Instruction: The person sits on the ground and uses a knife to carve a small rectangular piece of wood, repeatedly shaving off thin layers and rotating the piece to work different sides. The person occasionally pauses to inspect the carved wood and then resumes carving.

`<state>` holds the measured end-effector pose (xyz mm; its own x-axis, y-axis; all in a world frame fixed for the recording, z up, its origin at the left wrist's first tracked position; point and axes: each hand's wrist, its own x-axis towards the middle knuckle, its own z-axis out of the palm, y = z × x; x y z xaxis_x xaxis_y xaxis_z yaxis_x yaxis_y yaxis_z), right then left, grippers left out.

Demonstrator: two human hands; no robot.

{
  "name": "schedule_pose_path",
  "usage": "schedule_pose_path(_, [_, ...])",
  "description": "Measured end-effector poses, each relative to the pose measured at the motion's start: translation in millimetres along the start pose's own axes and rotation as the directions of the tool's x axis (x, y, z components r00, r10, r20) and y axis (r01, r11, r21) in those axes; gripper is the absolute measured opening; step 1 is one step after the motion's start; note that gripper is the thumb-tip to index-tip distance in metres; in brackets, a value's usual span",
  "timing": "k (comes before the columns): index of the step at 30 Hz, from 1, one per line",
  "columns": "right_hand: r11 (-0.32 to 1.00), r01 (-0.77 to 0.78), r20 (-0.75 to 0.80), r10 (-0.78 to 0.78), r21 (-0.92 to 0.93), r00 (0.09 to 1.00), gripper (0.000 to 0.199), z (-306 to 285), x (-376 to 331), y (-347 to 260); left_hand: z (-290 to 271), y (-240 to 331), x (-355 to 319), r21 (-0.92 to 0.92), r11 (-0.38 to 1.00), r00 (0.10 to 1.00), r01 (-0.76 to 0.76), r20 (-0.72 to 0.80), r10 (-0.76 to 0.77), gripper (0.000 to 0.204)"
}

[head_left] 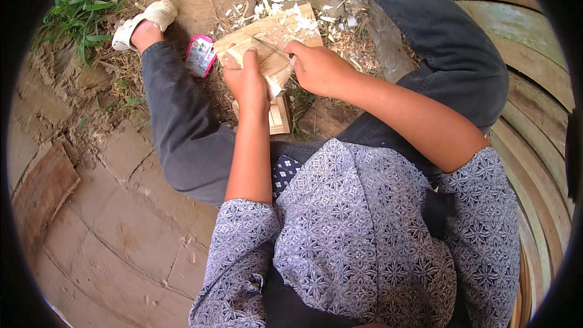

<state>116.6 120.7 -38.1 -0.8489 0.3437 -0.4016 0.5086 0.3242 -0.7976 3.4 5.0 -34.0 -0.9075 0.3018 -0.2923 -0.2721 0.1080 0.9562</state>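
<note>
My right hand (322,70) is closed round the dark handle of a knife. The knife's thin blade (271,47) reaches left across a pale piece of wood (274,68), close to my left thumb. That pale piece is gripped in my left hand (248,80), thumb on top and most fingers hidden. Beneath it lies a flat wooden board (306,31) with shavings on its far part. A smaller wooden block (279,116) sits nearer to me, partly covered by my left hand and the pale piece.
Wood shavings (331,15) litter the ground beyond the board. A pink-edged packet (200,56) lies beside my left shin. Grass (91,3) grows at the far left, with brick paving (121,218) nearer. Curved-looking wooden planks (528,91) line the right side. My legs spread around the work.
</note>
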Motion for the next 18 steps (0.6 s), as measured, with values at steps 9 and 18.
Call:
schedule_pose_path(9, [0.999,-0.031,-0.057,0.029,-0.026,0.998,0.026,9.4,20.1,-3.1,-0.6,-0.7,2.5,0.005,1.0,1.0,0.016,-0.004,-0.016,0.037])
schedule_pose_path(18, [0.99,-0.06,-0.041,0.055,-0.129,0.998,0.025,21.6,51.4,-18.7,1.2,3.8,4.7,0.01,1.0,1.0,0.004,0.013,-0.004,0.029])
